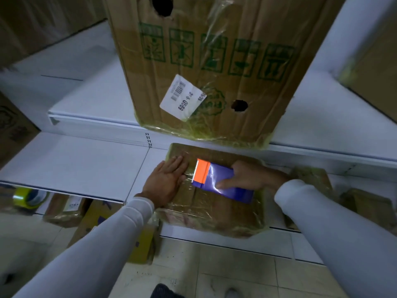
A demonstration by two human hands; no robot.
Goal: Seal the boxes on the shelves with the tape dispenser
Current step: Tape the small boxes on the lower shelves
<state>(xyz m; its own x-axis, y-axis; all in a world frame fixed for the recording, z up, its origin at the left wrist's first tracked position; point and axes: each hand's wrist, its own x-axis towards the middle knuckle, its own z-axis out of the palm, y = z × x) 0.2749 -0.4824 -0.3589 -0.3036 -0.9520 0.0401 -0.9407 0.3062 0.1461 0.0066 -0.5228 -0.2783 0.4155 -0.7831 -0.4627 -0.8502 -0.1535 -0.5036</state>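
A flat brown box (pixel 212 209) wrapped in clear tape lies on the lower white shelf (pixel 86 166). My left hand (pixel 165 181) presses flat on the box's left part, fingers straight. My right hand (pixel 249 177) grips a blue tape dispenser (pixel 223 183) with an orange toothed end, held on top of the box with the teeth pointing toward my left hand. A shiny strip of tape runs under the dispenser. A tall cardboard box (pixel 206 67) with green print and a white label stands on the upper shelf (pixel 96 100) just behind.
More taped boxes (pixel 369 205) lie to the right on the lower shelf. Under the shelf at left sit a yellow tape roll (pixel 28 197) and several small boxes (pixel 64 209). Tiled floor (pixel 214 272) lies below. Another carton (pixel 373 67) stands at far right.
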